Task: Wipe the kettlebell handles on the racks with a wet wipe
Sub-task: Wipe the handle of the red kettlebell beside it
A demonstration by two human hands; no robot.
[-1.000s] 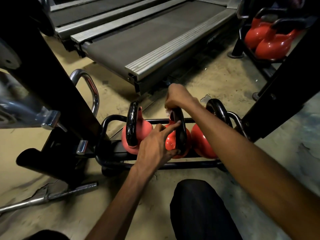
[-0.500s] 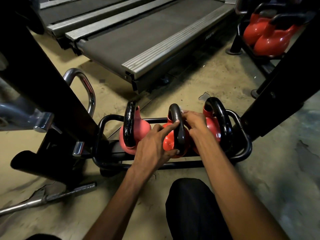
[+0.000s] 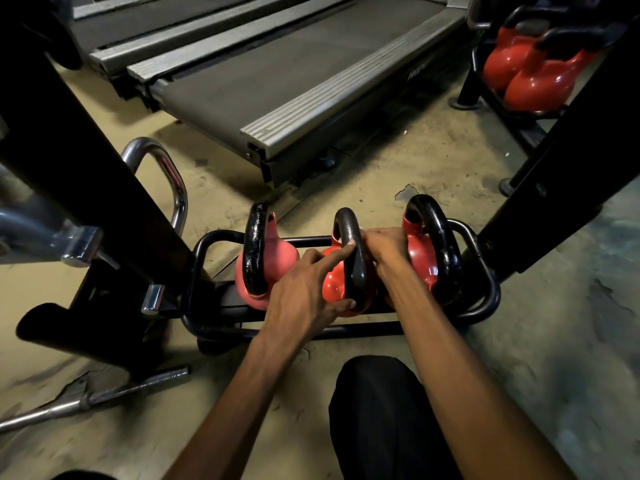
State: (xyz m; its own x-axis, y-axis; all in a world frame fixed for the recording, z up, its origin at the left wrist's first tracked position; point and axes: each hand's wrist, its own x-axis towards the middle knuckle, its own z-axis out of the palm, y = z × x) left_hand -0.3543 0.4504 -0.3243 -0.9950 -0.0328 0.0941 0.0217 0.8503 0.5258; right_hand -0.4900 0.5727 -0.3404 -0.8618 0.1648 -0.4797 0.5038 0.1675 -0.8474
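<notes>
Three kettlebells stand in a low black rack [image 3: 485,306] on the floor. The left one is pink with a black handle [image 3: 254,251]. The middle one [image 3: 334,285] and the right one [image 3: 420,258] are red. My left hand [image 3: 304,292] touches the middle handle [image 3: 353,258] with a straight index finger near its top and the thumb near its base. My right hand [image 3: 384,251] is curled against the right side of that same handle. The wet wipe is hidden under its fingers.
A treadmill deck [image 3: 277,74] lies just beyond the rack. Black machine posts stand at the left [image 3: 86,202] and right [image 3: 571,168]. A second rack with red kettlebells [image 3: 533,71] is at the far right. A steel bar [image 3: 104,396] lies on the floor. My dark knee [image 3: 381,410] is below.
My right hand has slid from the top of the middle handle down onto its right side. My left hand has stayed on the handle.
</notes>
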